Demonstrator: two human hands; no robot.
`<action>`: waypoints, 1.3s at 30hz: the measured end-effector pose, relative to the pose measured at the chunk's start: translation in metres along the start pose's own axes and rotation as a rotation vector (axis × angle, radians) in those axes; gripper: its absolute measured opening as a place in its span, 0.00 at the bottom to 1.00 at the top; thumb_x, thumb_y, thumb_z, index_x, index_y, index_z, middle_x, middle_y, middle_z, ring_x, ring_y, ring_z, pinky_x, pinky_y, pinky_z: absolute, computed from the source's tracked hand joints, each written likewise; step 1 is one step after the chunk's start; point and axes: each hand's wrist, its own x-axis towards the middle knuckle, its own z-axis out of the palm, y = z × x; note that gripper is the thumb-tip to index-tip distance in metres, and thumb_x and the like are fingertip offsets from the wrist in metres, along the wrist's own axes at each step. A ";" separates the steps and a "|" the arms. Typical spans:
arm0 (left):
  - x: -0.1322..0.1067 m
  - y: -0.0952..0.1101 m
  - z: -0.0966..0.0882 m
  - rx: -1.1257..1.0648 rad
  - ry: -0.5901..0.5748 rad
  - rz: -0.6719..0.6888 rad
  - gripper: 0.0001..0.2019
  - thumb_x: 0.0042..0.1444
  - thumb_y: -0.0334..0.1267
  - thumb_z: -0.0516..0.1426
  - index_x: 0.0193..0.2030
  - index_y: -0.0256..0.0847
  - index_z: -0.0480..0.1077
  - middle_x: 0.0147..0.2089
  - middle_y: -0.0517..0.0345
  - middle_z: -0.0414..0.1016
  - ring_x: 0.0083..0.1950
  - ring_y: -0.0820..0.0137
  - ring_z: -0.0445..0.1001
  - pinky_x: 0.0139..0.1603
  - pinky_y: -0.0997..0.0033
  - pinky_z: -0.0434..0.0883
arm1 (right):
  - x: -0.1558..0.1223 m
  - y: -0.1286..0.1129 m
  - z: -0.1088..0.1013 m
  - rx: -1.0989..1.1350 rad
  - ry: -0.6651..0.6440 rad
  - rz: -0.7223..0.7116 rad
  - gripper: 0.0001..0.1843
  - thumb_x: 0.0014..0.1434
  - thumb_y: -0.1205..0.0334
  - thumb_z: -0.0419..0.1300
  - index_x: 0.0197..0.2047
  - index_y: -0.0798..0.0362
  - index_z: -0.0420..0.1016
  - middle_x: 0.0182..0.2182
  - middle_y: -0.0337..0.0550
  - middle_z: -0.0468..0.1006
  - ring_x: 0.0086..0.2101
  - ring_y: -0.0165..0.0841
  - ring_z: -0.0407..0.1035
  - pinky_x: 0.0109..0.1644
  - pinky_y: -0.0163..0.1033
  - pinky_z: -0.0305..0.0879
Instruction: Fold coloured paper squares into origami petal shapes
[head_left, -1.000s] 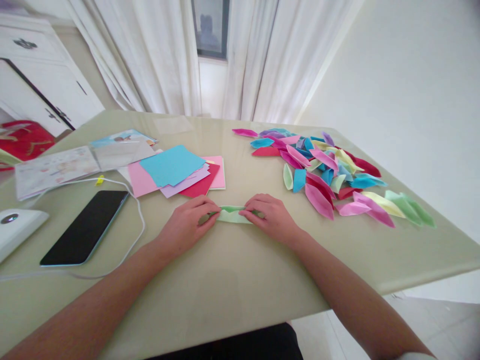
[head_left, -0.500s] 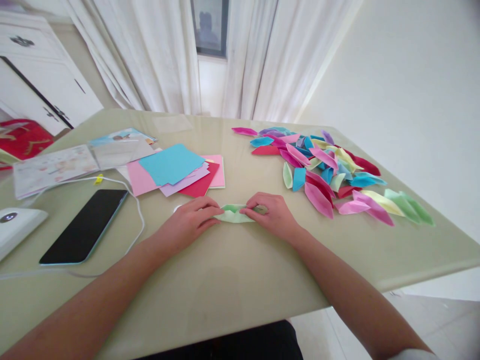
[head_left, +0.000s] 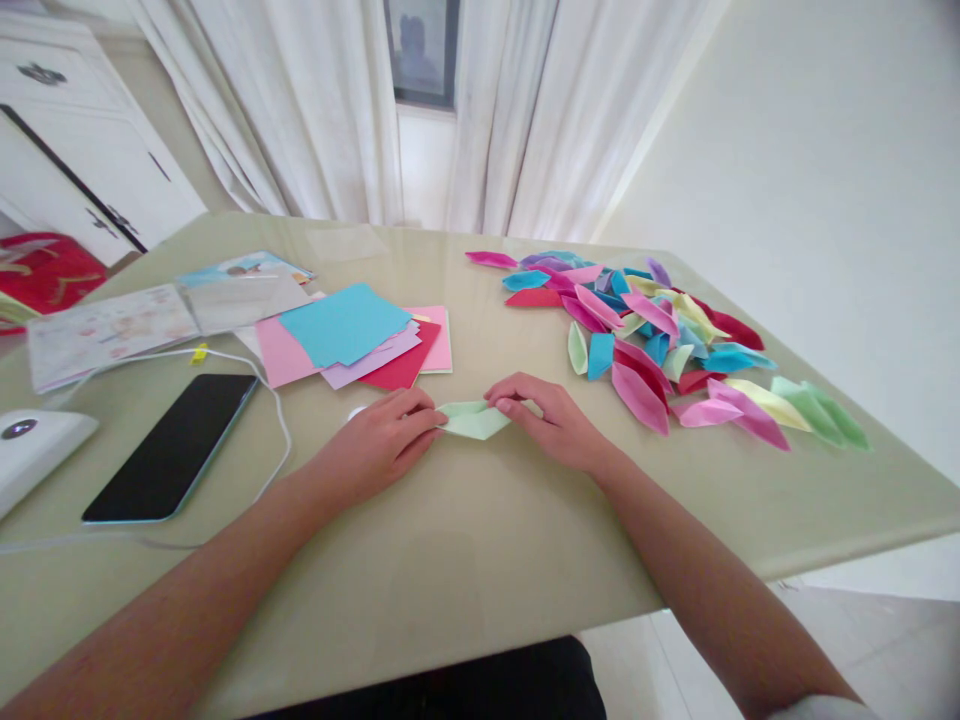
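Note:
A light green folded paper boat (head_left: 472, 421) lies low over the table between my two hands. Its left end is pinched in my left hand (head_left: 386, 435), fingers curled and pressed together. At its upper right edge, my right hand (head_left: 551, 420) grips the paper between thumb and fingers. The ends of the paper are partly hidden under my fingertips. Beyond my left hand lies a stack of coloured paper squares (head_left: 345, 325), blue on top, with pink, lilac and red beneath. A spread pile of folded paper boats (head_left: 645, 330) in many colours lies to the right.
A black-screened phone (head_left: 172, 450) lies at left, with a white cable (head_left: 281, 420) curving round it. A white device (head_left: 45, 450) sits by the left edge. Printed sheets (head_left: 112, 335) and a clear sleeve (head_left: 240, 300) lie behind. The table's edge (head_left: 862, 548) runs along the right front.
The green paper's centre opening has narrowed, and its front side now shows as a flatter face with a lower point. My right hand has shifted slightly up along its edge.

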 end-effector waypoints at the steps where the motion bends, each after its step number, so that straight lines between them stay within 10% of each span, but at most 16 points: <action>1: 0.000 0.000 0.000 -0.009 0.002 -0.009 0.13 0.73 0.37 0.51 0.52 0.41 0.77 0.49 0.48 0.77 0.48 0.62 0.77 0.51 0.61 0.74 | 0.000 0.000 -0.001 -0.005 -0.024 -0.034 0.13 0.76 0.56 0.54 0.50 0.51 0.78 0.46 0.47 0.82 0.46 0.38 0.76 0.54 0.44 0.71; 13: -0.002 -0.005 0.005 -0.071 0.005 -0.079 0.11 0.70 0.31 0.52 0.48 0.42 0.76 0.49 0.51 0.75 0.48 0.62 0.76 0.50 0.62 0.72 | -0.004 0.002 -0.002 -0.173 -0.155 -0.135 0.11 0.67 0.56 0.68 0.51 0.49 0.80 0.54 0.50 0.77 0.53 0.41 0.74 0.59 0.47 0.71; 39: -0.001 -0.002 0.007 -0.081 -0.027 -0.118 0.10 0.70 0.35 0.56 0.48 0.41 0.80 0.45 0.54 0.72 0.45 0.64 0.74 0.46 0.65 0.69 | -0.003 0.001 0.006 -0.181 -0.183 -0.146 0.07 0.69 0.61 0.64 0.50 0.50 0.79 0.53 0.49 0.76 0.52 0.41 0.73 0.58 0.46 0.70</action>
